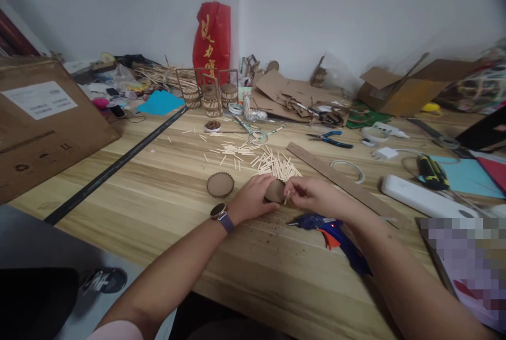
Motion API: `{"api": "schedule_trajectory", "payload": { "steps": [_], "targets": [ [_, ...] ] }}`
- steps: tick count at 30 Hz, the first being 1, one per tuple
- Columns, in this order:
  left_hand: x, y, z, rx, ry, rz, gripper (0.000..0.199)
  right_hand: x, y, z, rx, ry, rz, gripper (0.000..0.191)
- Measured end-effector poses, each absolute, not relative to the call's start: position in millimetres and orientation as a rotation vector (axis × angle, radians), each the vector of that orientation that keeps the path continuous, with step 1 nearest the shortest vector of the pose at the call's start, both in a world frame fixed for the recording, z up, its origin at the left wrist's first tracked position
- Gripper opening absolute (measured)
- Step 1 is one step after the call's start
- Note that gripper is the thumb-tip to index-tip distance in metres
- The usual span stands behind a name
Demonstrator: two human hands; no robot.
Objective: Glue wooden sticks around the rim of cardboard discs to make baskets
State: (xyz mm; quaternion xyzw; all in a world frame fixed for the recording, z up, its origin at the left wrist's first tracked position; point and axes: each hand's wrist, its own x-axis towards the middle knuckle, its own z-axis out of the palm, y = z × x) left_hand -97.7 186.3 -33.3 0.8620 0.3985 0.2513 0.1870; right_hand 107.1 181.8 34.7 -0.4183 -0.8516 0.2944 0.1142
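Observation:
A round brown cardboard disc point(275, 191) lies between my hands. My left hand point(255, 197) curls around its left side, thumb at the near edge and fingers at the far edge. At the disc's right edge, my right hand point(302, 192) is closed in a pinch on a small pale stick point(286, 199). A second round piece with a scalloped rim point(220, 185) rests on the table to the left. Short pale sticks point(276, 164) are heaped just beyond my hands. The blue glue gun point(328, 226) lies near my right forearm, its nozzle pointing left.
Small stick baskets with handles point(212, 102) stand at the back before a red bag point(212, 39). Pliers point(332, 138), a long brown strip point(336, 176) and a white power strip point(427, 197) are on the right. A large cardboard box point(47, 145) occupies the left.

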Motion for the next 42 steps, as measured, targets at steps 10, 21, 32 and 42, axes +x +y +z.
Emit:
{"api": "schedule_trajectory", "payload": {
  "steps": [10,21,32,42],
  "targets": [
    [-98.7,187.0,-32.6,2.440,1.065,0.736,0.065,98.3,179.6,30.2,-1.204,-2.491,0.874,0.005],
    [-99.1,187.7,-34.2,2.421,1.032,0.782,0.065,97.0,180.1,26.5,-1.198,-2.532,0.812,0.005],
    [-97.5,186.6,-29.9,2.400,1.051,0.779,0.060,98.3,181.8,24.4,-1.138,-2.609,0.752,0.009],
    [-90.3,183.3,-27.5,2.414,1.090,0.820,0.055,97.0,179.7,28.3,-1.152,-2.655,0.693,0.010]
  ]
}}
